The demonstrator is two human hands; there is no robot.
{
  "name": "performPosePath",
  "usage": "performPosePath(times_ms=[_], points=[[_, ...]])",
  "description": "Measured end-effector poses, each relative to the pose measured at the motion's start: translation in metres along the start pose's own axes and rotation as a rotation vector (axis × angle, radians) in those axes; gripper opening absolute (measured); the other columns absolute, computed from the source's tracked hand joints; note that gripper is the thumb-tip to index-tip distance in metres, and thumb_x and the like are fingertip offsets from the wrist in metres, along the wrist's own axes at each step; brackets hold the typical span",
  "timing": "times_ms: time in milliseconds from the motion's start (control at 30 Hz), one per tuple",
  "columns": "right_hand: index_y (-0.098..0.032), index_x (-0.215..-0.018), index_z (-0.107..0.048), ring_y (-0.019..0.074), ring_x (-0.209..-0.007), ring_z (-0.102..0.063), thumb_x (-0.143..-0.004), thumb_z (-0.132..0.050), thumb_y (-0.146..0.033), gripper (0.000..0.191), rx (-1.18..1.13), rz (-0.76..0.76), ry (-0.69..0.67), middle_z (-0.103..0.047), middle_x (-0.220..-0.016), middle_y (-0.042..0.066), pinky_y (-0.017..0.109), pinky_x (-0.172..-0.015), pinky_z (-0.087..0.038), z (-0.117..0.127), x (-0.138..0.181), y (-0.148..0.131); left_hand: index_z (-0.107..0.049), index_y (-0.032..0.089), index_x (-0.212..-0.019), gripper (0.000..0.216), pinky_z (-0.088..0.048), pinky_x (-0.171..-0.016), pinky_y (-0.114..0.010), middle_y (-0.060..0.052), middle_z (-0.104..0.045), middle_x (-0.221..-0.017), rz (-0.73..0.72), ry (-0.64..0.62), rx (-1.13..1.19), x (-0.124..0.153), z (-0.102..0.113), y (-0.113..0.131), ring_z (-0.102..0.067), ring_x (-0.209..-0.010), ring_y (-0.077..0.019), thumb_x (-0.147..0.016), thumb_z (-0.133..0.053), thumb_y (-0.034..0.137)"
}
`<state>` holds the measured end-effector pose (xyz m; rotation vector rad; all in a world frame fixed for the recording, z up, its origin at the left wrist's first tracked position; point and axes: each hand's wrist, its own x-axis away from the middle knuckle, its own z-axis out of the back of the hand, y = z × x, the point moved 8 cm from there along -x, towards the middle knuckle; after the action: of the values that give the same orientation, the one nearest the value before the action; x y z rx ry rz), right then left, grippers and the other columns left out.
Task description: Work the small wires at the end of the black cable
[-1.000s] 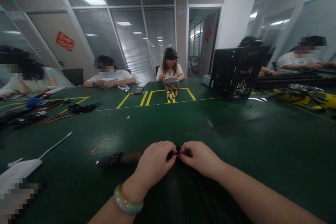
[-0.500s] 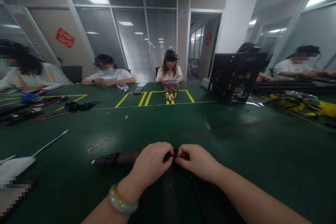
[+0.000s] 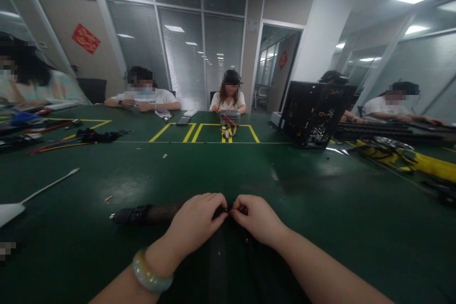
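My left hand (image 3: 199,216), with a bangle on its wrist, is closed in a pinch over the green table. Fingertip to fingertip with it, my right hand (image 3: 258,218) is also pinched closed. A small dark piece shows between the two sets of fingers, too dim and covered to name. Just left of my left hand lies a dark electric screwdriver (image 3: 142,214), its bit pointing left; my left hand hides its right end. Below my right hand a dark strip or cable runs toward me, hard to make out.
A black computer case (image 3: 313,114) stands at the back right, beside yellow material (image 3: 427,166). Bundled cables (image 3: 96,136) lie at left, above a white thing with a thin cord (image 3: 53,186). Several people sit around the table; the person opposite has a grey box (image 3: 230,115) with wires.
The camera view has shifted slightly, so the table objects appear farther left. Both hands stay pinched together, with a small gap still between their fingertips.
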<state>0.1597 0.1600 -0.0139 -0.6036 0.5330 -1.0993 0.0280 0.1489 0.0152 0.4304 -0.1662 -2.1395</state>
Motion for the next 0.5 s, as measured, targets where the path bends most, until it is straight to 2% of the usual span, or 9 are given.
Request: performPosePath(times_ms=[267,500], points=[[-0.018,-0.083,-0.065,0.0117,-0.066,-0.056,-0.086,-0.059,-0.026,0.010,-0.009,0.034,-0.010,-0.065,-0.076,-0.001,0.020,-0.057,-0.036,-0.0017,0.0009,-0.0035,-0.062,0.025,-0.092,0.010,-0.043,-0.078,-0.029,0.002,-0.064,-0.092,-0.093,0.024,0.032,0.0002,0.0027,0.0070,-0.059,-0.087,-0.0168,-0.086,-0.055,0.020],[-0.019,-0.079,-0.063,0.0110,-0.064,-0.053,-0.083,-0.059,-0.023,0.007,0.022,0.057,0.006,-0.062,-0.071,-0.002,0.020,-0.057,-0.034,-0.0007,0.0005,-0.0070,-0.058,0.025,-0.098,0.013,-0.043,-0.076,-0.032,0.001,-0.063,-0.092,-0.015,0.015,0.013,0.0000,0.0001,0.0004,-0.059,-0.087,-0.0192,-0.084,-0.058,0.023]])
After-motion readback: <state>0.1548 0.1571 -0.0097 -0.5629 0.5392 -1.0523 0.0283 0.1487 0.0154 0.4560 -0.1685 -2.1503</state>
